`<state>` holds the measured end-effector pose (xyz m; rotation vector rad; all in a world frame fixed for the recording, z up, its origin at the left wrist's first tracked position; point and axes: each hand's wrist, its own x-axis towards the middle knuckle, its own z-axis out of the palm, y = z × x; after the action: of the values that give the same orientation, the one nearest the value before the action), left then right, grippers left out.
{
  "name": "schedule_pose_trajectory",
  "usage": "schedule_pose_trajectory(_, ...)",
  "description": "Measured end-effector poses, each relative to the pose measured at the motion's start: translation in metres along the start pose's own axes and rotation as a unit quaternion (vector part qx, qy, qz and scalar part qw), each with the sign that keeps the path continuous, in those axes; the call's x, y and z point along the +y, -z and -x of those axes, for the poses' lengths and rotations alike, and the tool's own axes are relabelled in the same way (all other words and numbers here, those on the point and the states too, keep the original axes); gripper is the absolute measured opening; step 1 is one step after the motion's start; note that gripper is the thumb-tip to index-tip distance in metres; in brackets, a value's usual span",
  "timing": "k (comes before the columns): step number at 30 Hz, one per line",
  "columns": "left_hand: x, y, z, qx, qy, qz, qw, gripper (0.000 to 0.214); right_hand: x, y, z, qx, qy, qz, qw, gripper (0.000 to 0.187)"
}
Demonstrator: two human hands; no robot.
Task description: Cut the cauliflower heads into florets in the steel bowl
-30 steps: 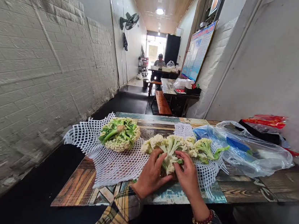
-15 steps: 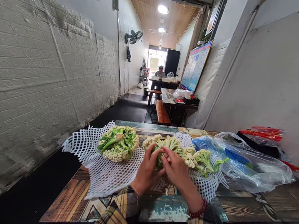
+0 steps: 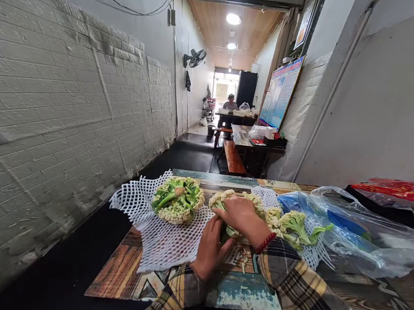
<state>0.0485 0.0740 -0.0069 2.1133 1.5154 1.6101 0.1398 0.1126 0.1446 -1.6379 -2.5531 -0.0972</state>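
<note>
At the middle of the table, my hands are on a cauliflower (image 3: 221,197) whose pale florets show behind my fingers. My left hand (image 3: 211,248) grips its near side from below, fingers bent and thumb apart. Across its top lies my right hand (image 3: 242,218), fingers closed over the near florets and pointing left; some fingertips are hidden. To the left, a second cauliflower (image 3: 177,214) rests stem up with green leaves, on white foam netting (image 3: 172,251). Separated cauliflower florets (image 3: 294,223) lie right of my right hand, on more netting.
A clear plastic bag (image 3: 375,256) with something blue in it covers the table's right side, near red packaging (image 3: 391,188). Small scraps (image 3: 244,264) lie before my hands. Farther back are a bench (image 3: 234,157), another table and a seated person (image 3: 230,102).
My right hand has turned and moved over the top of the cauliflower, its forearm now angled from the right. My left hand sits lower on the near side. The view has shifted slightly left.
</note>
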Motion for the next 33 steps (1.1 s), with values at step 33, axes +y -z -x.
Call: schedule_pose_trajectory(33, 0.002, 0.011, -0.063, -0.095, -0.026, 0.110, 0.989, 0.026, 0.042, -0.088, 0.029, 0.324, 0.009, -0.370, 0.871, 0.019)
